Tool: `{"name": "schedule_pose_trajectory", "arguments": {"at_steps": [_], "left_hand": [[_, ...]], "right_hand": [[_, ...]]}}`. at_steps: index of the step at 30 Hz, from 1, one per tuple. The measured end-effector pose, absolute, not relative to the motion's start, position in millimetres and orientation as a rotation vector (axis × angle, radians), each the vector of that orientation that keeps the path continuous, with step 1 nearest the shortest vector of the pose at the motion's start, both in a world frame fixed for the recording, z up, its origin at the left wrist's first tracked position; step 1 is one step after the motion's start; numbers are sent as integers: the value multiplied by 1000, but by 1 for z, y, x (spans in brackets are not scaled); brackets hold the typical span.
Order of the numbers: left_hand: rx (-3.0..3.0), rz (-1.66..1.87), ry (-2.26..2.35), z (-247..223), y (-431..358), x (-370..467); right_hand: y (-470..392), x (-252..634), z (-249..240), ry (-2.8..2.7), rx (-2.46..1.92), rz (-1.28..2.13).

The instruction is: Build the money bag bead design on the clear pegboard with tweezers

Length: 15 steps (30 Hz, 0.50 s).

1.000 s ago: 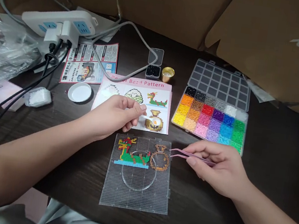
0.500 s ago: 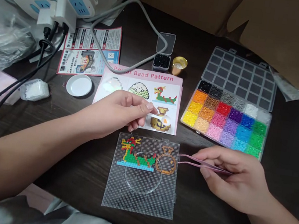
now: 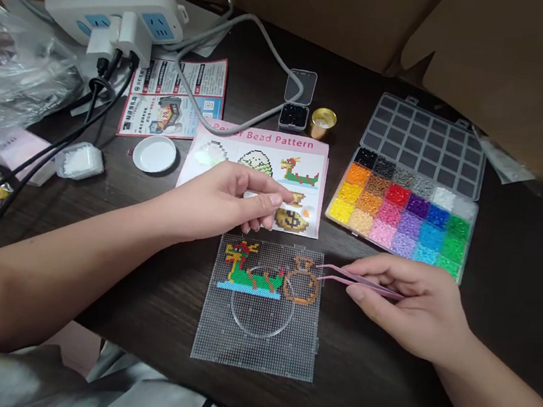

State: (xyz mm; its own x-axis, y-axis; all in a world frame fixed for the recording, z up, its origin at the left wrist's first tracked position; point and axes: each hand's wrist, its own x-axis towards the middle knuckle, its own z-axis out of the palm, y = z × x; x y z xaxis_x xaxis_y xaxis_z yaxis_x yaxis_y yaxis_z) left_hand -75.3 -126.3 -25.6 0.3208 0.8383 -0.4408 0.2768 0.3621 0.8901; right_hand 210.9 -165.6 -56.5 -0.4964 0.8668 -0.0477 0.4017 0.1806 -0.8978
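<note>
My left hand (image 3: 238,202) is closed on a small white spoon (image 3: 306,213) that carries a few orange beads, held above the pattern sheet (image 3: 273,140). Between the fingers of my right hand (image 3: 413,308) are pink tweezers (image 3: 374,285), their tips apart at the upper right edge of the clear pegboard (image 3: 250,352). On that board lies a green and red bead dragon (image 3: 253,280) over a light blue strip. Beside it is a brown and orange bead outline of a pouch (image 3: 299,300), close to the tweezer tips. Whether the tips hold a bead is too small to tell.
An open sorting box (image 3: 391,213) of coloured beads stands at the right. Behind the sheet are a small box of black beads (image 3: 294,117) and a gold cup (image 3: 321,130). A white lid (image 3: 154,155), white beads in a tub (image 3: 80,161) and a power strip (image 3: 113,13) are leftward.
The camera view has shifted slightly. The tweezer tips have come a little left, nearer the pouch outline. Both hands keep their hold.
</note>
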Motion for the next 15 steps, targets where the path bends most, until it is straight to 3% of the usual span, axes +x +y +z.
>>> {"name": "schedule_pose_trajectory", "arguments": {"at_steps": [5, 15], "left_hand": [[1362, 601, 1258, -24, -129, -74], [1559, 471, 1138, -26, -129, -69]], "right_hand": [[-170, 200, -57, -1607, -1299, 950], [-176, 188, -58, -1902, -1123, 740]]}}
